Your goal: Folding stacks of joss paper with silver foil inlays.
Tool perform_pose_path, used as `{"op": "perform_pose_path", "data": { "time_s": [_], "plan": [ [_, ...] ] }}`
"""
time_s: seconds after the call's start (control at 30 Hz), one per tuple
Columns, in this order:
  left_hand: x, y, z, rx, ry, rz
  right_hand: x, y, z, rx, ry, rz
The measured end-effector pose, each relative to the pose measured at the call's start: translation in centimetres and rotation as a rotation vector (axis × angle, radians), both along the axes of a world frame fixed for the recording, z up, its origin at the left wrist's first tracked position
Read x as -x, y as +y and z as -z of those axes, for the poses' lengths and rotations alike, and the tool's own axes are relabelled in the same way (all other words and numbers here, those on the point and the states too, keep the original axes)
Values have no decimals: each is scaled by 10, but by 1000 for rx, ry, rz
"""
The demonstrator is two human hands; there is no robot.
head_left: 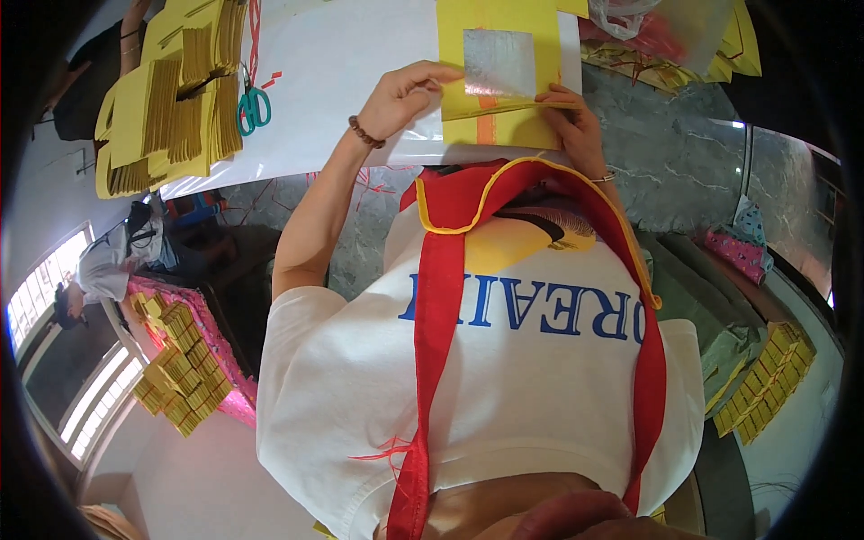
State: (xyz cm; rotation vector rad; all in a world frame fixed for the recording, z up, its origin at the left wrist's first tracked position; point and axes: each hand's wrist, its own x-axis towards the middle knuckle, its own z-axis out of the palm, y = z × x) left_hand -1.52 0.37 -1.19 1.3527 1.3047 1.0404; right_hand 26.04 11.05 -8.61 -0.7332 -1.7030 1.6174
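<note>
On the white table lies yellow paper (459, 27) with a silver foil square (499, 63) and an orange stripe down its middle. Its near part has a raised or folded edge (513, 110) running across below the foil. My left hand (402, 97) is at the paper's left side, index finger stretched toward the foil, the other fingers loosely bent and nothing held. At the right end of the raised edge, my right hand (579, 130) pinches the paper, fingers on top; its thumb is hidden. Whether the paper is one sheet or a stack I cannot tell.
Teal-handled scissors (253, 108) lie on the white tabletop (342, 45) near red strings. Stacks of folded yellow paper (162, 108) fill its left end. Clear plastic bags (648, 31) sit to the right. Bundled yellow paper (184, 364) stands behind at left, near another person (117, 261).
</note>
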Motion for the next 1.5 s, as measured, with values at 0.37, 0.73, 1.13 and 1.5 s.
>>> {"op": "perform_pose_path", "data": {
  "time_s": [0.37, 0.73, 1.13, 1.5],
  "plan": [
    [-22, 4, 34, -442, 806, -27, 4, -1, -20, -149, -45, 24],
    [-30, -15, -1, -538, 911, 73, -11, 4, -53, -860, -371, -181],
    [-38, 14, 5, 153, 421, -338, 16, 5, -35, 50, -288, 120],
    [-19, 38, 34, 369, 62, -407, 29, 19, -35, 10, -316, 217]
  ]
}}
